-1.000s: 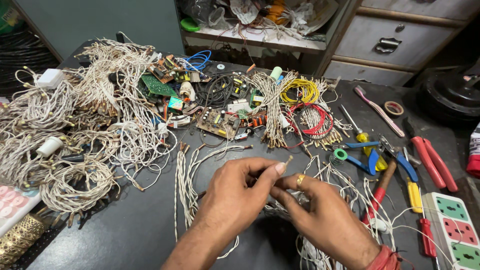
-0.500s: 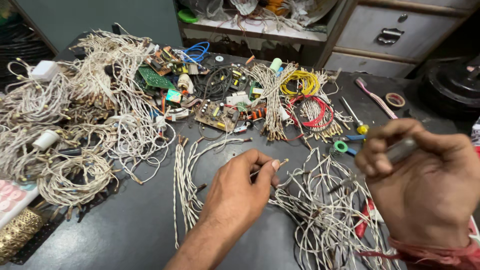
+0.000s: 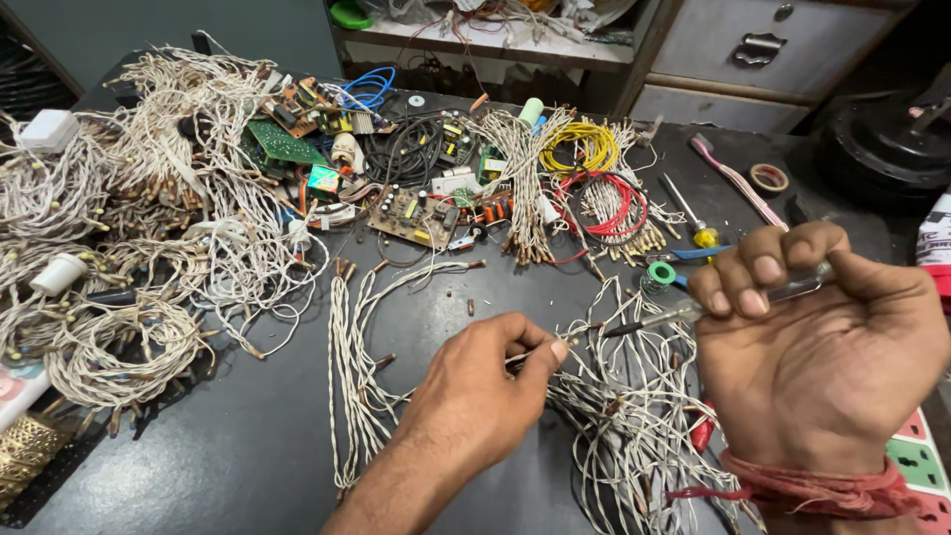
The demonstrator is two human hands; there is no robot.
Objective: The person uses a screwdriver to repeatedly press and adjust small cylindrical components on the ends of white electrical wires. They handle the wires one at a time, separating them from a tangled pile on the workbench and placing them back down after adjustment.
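Both hands clenched: left hand (image 3: 475, 396) pinches white wire (image 3: 530, 359), raised right hand (image 3: 822, 357) grips screwdriver (image 3: 693, 309).

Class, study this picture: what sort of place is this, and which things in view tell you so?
Most likely a small electrical repair or assembly workbench. Bundles of white twisted wire cover the dark table, green circuit boards and hand tools lie about, and the right hand holds a thin screwdriver.

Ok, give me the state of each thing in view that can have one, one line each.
Left hand: fingers pinched on a white wire end.
Right hand: raised, fist closed on a clear-handled screwdriver.
Screwdriver: tip pointing left toward the left hand's fingers.
White wires: loose tangle on the table.
Yellow coil: wound, lying flat.
Red coil: wound, lying flat.
Drawer: shut.
Tape roll: lying flat.
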